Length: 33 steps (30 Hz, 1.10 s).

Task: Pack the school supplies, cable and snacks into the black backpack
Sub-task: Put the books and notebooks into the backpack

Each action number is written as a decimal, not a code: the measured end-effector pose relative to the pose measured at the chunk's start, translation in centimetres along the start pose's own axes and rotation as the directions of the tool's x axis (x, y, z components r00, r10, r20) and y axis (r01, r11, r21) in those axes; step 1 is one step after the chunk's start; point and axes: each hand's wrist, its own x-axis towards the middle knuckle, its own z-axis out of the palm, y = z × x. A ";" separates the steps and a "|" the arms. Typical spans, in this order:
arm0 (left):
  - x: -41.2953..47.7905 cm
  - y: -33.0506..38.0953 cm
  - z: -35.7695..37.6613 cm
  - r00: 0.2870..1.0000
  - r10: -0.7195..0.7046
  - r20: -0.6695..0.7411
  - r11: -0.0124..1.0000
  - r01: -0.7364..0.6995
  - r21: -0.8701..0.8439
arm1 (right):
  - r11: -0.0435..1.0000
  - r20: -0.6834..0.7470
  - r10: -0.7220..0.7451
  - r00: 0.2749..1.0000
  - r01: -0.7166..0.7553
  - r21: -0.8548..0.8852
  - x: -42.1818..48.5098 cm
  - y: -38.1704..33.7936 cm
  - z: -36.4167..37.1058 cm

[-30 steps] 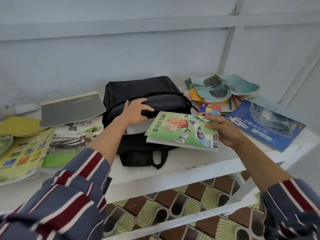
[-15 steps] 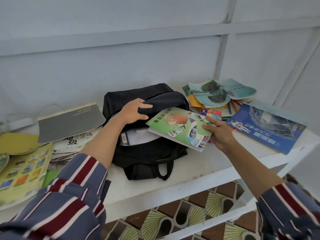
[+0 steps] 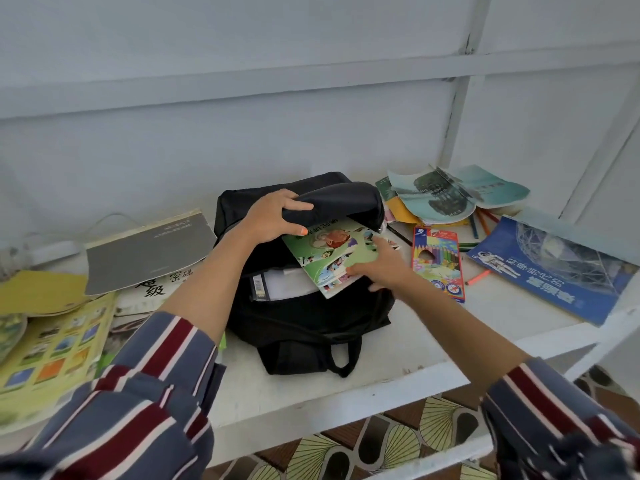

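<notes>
The black backpack (image 3: 304, 320) lies on the white shelf (image 3: 408, 344) with its mouth open towards me. My left hand (image 3: 273, 216) grips the upper flap and holds it up. My right hand (image 3: 384, 265) holds the lower right edge of a green picture book (image 3: 332, 254), whose far end sits under the flap, partly inside the bag. A white book (image 3: 287, 284) with a barcode lies inside the opening. A box of coloured pencils (image 3: 438, 261) lies just right of the bag.
Right of the bag lie a blue book (image 3: 554, 268), an open teal book (image 3: 453, 192) and loose pencils (image 3: 481, 220). To the left are a grey book (image 3: 149, 251), a white book with black characters (image 3: 156, 289) and yellow-green books (image 3: 52, 341). A white cable (image 3: 52, 237) runs along the back left.
My right hand has pushed the green picture book left and into the backpack's mouth. My left hand has lifted the flap higher. The pencil box, hidden behind the book before, now lies uncovered.
</notes>
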 end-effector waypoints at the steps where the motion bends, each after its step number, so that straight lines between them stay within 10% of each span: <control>1: 0.0 0.0 -0.1 1.000 0.002 -0.007 1.000 -0.002 -0.001 | 0.993 0.050 -0.001 0.999 0.007 -0.120 0.1 -0.4 -1.3; 5: 0.1 0.0 -0.3 1.000 0.013 -0.020 1.000 -0.013 0.007 | 0.841 0.222 -0.001 0.975 0.121 -0.528 0.0 -1.6 -5.5; 8: 0.1 0.1 -0.1 0.999 0.016 -0.034 1.000 -0.015 0.004 | 0.506 0.240 -0.162 0.957 0.290 -0.812 -0.3 -1.7 -5.3; 13: 0.3 0.0 -0.3 0.999 0.018 -0.036 1.000 -0.019 -0.009 | 0.196 0.456 -0.377 0.806 0.550 -0.812 0.7 -0.2 -2.1; 33: -0.1 -0.3 0.0 0.998 0.021 -0.061 0.999 -0.024 -0.038 | 0.461 0.301 -0.442 0.845 0.502 -0.731 5.6 -0.8 2.5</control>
